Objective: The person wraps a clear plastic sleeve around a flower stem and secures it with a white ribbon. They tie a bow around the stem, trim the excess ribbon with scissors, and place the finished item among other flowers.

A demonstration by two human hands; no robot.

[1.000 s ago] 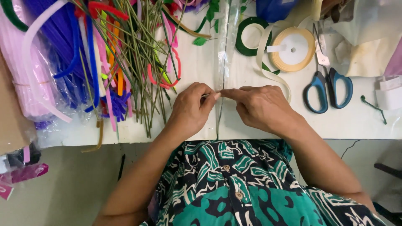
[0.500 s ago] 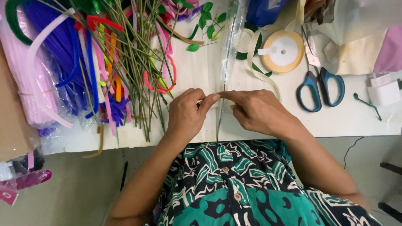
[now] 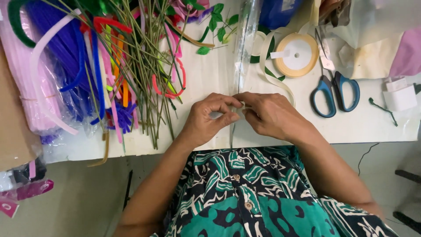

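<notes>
A long stem in a clear plastic sleeve (image 3: pixel 244 48) lies across the white table (image 3: pixel 210 79), running from the far edge toward me. My left hand (image 3: pixel 206 120) and my right hand (image 3: pixel 272 115) meet at its near end, fingertips pinched together on the sleeve and a strip of cream ribbon (image 3: pixel 274 77). That ribbon curls away to a cream ribbon spool (image 3: pixel 297 55) behind my right hand. What sits between my fingertips is mostly hidden.
Thin green wire stems (image 3: pixel 149 74) and coloured pipe cleaners (image 3: pixel 66 70) are heaped at the left. Blue-handled scissors (image 3: pixel 335 85) lie right of the spool. A small white box (image 3: pixel 399 96) and plastic bags (image 3: pixel 372 30) sit at the far right.
Both hands stay pinched on the wrapped stem; the fingers have shifted slightly. The view has drifted a little, so the table items sit lower in frame.
</notes>
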